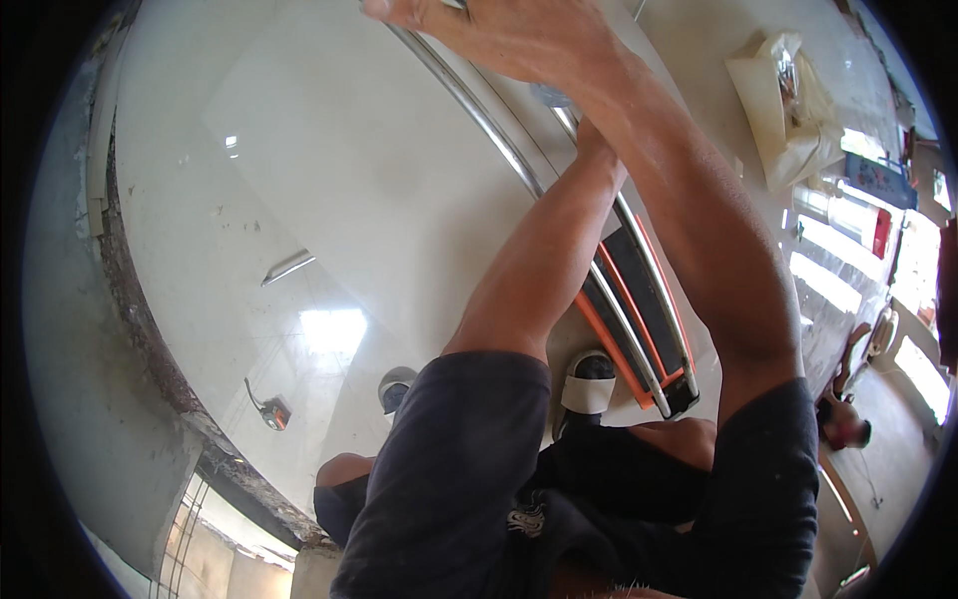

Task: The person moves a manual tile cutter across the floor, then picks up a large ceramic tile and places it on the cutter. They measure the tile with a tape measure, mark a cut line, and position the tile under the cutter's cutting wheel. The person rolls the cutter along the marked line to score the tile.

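A tile cutter with two bright metal rails (479,115) and a black-and-orange base (631,290) extends from between my feet toward the top edge. My right hand (509,35) is over the far part of the rails, partly cut off by the frame; one finger or the thumb stretches out to the left. The right forearm crosses above the left one. Behind it, my left hand is mostly hidden, with only its wrist area (599,145) showing beside a rail. Close by, a small grey piece (549,96) shows under the right wrist; its kind is unclear.
On the shiny pale floor (299,170) lie a narrow offcut strip (289,267) and a tape measure (274,411). A crumpled cream bag or wrapping (788,110) is at upper right. A blurred person (843,424) is at far right. A rough wall edge (150,329) curves along the left.
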### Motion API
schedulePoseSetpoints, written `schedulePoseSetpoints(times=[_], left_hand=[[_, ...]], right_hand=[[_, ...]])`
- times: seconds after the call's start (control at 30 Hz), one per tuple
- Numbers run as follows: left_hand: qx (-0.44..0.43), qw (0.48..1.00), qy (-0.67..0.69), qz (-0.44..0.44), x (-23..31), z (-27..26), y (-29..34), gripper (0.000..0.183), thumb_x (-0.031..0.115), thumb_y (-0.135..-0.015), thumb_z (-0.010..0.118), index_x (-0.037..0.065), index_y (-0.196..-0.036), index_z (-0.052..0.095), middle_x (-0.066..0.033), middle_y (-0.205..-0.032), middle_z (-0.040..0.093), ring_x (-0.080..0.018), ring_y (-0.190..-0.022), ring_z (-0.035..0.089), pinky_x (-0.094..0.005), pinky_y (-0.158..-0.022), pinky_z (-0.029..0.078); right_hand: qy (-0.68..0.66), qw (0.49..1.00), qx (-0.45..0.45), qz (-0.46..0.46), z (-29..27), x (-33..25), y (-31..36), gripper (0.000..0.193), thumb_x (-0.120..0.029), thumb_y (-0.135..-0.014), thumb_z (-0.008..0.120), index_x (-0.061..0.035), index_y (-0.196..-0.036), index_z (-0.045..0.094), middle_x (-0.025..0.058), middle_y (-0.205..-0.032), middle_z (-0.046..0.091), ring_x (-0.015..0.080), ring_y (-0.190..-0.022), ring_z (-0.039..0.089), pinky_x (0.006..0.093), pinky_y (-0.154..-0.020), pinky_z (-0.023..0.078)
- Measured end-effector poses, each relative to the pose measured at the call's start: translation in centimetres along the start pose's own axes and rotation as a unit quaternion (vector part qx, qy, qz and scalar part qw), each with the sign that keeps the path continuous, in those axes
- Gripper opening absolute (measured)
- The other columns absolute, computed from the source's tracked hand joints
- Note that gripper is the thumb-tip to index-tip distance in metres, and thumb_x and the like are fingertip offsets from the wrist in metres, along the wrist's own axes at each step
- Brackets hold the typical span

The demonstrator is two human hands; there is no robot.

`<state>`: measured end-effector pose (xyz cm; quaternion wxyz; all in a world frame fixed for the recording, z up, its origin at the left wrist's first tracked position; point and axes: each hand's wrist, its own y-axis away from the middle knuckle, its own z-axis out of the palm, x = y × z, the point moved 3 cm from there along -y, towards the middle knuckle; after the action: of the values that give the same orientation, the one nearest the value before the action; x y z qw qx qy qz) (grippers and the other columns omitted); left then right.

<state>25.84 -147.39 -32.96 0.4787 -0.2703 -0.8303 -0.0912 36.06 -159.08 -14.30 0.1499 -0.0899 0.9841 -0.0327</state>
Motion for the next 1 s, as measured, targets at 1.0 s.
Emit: schedulePoseSetpoints(times=[1.0], left_hand=[[-0.270,0.909,-0.310,-0.074,17.8,-27.1,42.3,0.038,0.031,-0.088,0.056,0.004,-0.115,0.059,-0.0136,-0.135,0.045,-0.0296,-0.132,0.034,-0.0446,-0.106,0.031]], right_hand=[[-0.057,0.899,-0.299,0.315,-27.9,2.2,58.7,0.043,-0.022,-0.075,0.063,-0.0052,-0.113,0.053,0.0202,-0.092,0.061,0.0380,-0.088,0.060,0.0447,-0.076,0.046]])
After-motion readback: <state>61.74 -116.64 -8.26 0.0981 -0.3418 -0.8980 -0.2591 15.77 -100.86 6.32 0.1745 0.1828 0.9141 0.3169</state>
